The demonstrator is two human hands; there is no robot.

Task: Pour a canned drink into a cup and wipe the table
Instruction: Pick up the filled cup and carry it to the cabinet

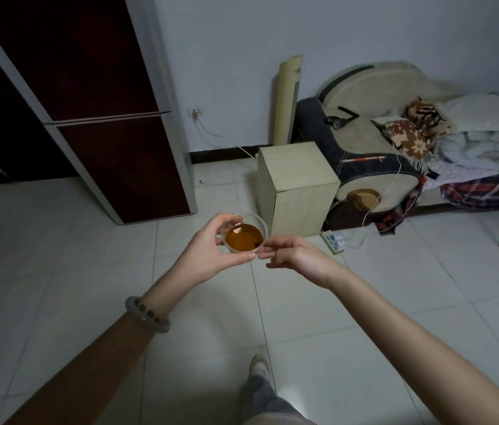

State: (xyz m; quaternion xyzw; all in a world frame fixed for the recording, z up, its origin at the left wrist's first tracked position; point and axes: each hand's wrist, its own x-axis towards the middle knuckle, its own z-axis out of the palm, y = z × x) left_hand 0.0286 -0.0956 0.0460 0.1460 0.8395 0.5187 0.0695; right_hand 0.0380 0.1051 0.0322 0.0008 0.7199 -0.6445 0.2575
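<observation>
The cup (257, 221) is up in the air in front of the person, over the tiled floor (58, 246), held out between both hands; the left hand (208, 251) has it, fingers wrapped round the far-left wall and the thumb laid along the near edge, so the cup sits in the crook of that grip; the right hand (299, 256) comes in from the other side, its fingers loosely bent, the tips meeting the cup's right wall just beside the left thumb; whether they pinch it or only touch it I cannot tell.

The cup is small, round and clear, glass or plastic, thin-walled; it stands upright; the drink (243, 240) inside is amber-brown with a small glint on its surface, and its level lies well below the rim.

A smooth grey bangle (147, 314) circles the left wrist; the floor tiles are pale, glossy and square with thin dark joints; a tall fridge (113, 148) with dark red, shiny doors and a silver frame stands to the left; a plain box-shaped cabinet (297, 185) of light wood sits beyond the cup; behind it is a curved cream and dark sofa (364, 118) heaped with fluffy, patterned blankets (487, 139); a white power strip (334, 240) lies on the floor near the cabinet.
</observation>
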